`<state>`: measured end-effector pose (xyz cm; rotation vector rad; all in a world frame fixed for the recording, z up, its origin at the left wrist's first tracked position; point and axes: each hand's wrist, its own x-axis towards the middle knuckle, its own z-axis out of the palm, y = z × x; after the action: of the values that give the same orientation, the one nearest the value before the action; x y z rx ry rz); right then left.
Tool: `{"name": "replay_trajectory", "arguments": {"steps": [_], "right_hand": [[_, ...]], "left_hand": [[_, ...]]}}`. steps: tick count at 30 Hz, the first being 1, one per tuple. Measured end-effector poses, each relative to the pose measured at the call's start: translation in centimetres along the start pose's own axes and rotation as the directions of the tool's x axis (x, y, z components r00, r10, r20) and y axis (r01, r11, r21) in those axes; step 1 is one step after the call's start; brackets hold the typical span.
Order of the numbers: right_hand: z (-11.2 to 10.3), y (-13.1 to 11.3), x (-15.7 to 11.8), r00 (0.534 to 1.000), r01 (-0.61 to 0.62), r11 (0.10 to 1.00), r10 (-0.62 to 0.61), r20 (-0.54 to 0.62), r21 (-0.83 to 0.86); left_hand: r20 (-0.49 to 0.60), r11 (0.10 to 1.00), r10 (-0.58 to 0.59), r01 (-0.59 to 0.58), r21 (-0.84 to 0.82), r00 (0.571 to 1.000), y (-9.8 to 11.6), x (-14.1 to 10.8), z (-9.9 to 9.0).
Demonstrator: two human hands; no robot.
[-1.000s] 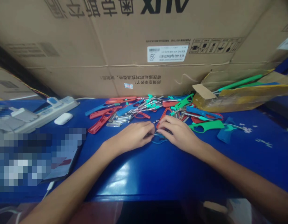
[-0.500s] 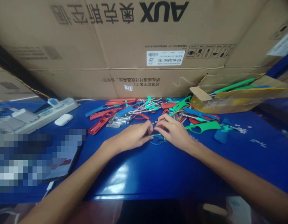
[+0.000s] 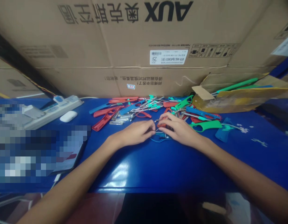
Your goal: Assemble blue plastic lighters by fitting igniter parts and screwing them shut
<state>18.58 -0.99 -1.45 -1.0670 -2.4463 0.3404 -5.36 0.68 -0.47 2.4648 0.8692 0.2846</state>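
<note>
While I watched from afar, my left hand (image 3: 141, 132) and right hand (image 3: 178, 129) bent their fingers beside a blue handle (image 3: 160, 136) on the pile's (image 3: 151, 105) near side; whether either gripped anything, I couldn't tell. A green handle (image 3: 210, 125) lay farther right.

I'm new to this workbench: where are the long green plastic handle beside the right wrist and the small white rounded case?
Green plastic handle (image 3: 209, 125), head view: its solid body.
White rounded case (image 3: 68, 116), head view: its top.
</note>
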Motion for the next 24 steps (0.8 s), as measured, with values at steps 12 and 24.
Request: {"name": "replay_trajectory", "arguments": {"steps": [12, 24], "right_hand": [[-3.4, 0.0, -1.2, 0.97, 0.1, 0.994, -0.088, 0.225, -0.042], [-2.5, -0.4, -1.0, 0.978, 0.076, 0.997, -0.081, 0.192, 0.033]], "left_hand": [[0.014, 1.0, -0.006, 0.006, 0.009, 1.0, 0.2, -0.2, -0.3], [0.016, 1.0, 0.01, -0.01, -0.004, 1.0, 0.1, -0.4, -0.3]]}}
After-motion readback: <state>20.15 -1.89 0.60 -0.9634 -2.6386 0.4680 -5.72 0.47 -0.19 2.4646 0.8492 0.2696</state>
